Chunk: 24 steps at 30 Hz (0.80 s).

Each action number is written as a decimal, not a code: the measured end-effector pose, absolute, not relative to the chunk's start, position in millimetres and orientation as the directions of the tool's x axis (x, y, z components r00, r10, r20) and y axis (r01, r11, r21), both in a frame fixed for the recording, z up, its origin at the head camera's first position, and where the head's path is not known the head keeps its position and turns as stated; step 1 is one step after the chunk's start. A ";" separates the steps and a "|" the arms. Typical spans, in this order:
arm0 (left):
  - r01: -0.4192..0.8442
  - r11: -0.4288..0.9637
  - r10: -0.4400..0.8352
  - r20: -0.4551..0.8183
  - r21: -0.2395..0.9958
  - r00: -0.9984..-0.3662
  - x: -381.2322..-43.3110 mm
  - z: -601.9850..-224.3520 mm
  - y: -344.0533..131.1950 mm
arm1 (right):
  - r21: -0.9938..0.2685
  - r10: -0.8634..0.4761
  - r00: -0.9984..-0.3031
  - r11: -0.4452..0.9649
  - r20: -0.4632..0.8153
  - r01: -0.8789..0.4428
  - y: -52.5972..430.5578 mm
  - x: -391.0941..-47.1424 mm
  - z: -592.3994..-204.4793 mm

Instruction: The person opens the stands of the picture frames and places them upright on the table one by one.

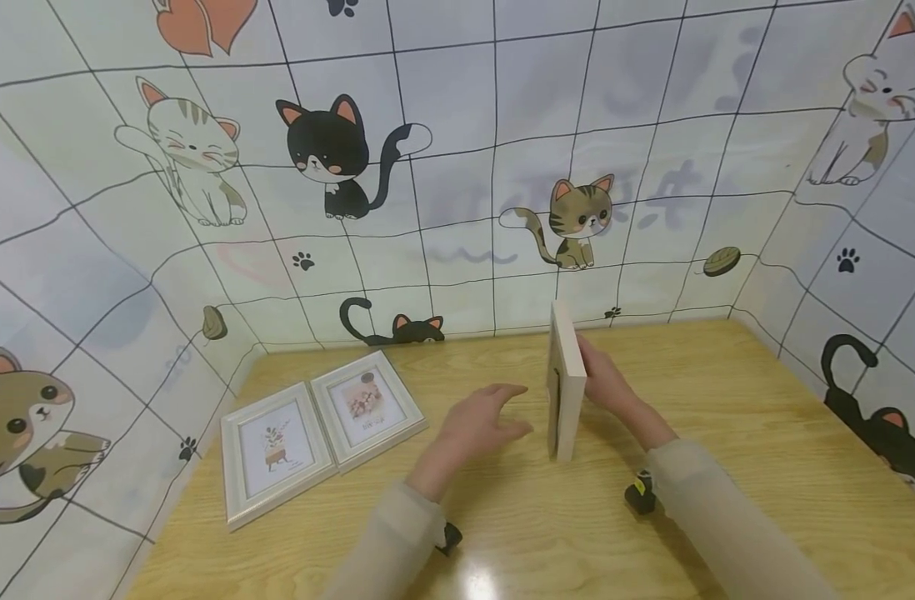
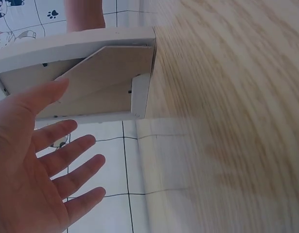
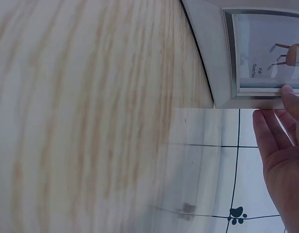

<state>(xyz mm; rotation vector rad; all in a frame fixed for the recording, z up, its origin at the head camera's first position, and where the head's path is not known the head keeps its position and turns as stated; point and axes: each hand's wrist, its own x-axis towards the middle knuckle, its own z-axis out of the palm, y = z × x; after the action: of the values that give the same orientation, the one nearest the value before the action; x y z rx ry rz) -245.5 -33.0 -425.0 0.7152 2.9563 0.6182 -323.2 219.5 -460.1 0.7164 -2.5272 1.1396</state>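
Observation:
An off-white picture frame (image 1: 572, 379) stands upright on the table, seen almost edge-on in the head view. My right hand (image 1: 607, 387) holds its far side; in the right wrist view the thumb lies on the front border (image 3: 212, 48) and the fingers reach behind. Facing the frame's back, my left hand (image 1: 476, 425) is apart from it, thumb and fingers spread with nothing between them. The left wrist view shows a brown backing with a support flap (image 2: 110, 68) angled slightly out. Part of a printed picture (image 3: 273, 48) shows at the front.
Two similar frames lie face up side by side on the left: one with a potted-plant print (image 1: 276, 450), the other with a pink flower print (image 1: 363, 400). The wood-grain table (image 1: 652, 542) meets a cat-patterned wall covering (image 1: 457, 192) at the back and sides.

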 end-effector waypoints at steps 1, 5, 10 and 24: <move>0.432 0.810 0.448 0.056 0.396 -0.892 -245.2 -425.6 -31.3 | -0.612 -0.329 -0.837 0.573 0.437 -0.545 219.2 -323.2 -460.1; 0.434 0.794 0.456 0.055 0.427 -0.888 -244.7 -427.8 -25.4 | -0.613 -0.344 -0.837 0.570 0.426 -0.546 218.6 -322.8 -459.3; 0.443 0.784 0.472 0.045 0.435 -0.880 -243.8 -429.3 -19.6 | -0.624 -0.346 -0.841 0.564 0.417 -0.541 218.4 -320.9 -458.1; 0.487 0.768 0.516 0.048 0.416 -0.855 -242.9 -434.3 -6.2 | -0.623 -0.356 -0.837 0.559 0.417 -0.548 219.0 -322.5 -460.2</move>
<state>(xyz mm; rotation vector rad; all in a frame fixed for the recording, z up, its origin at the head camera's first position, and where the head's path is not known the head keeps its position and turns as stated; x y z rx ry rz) -242.9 -6.2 -434.3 0.8200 2.8884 0.6511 -322.5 219.0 -460.2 0.7541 -2.5513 1.1449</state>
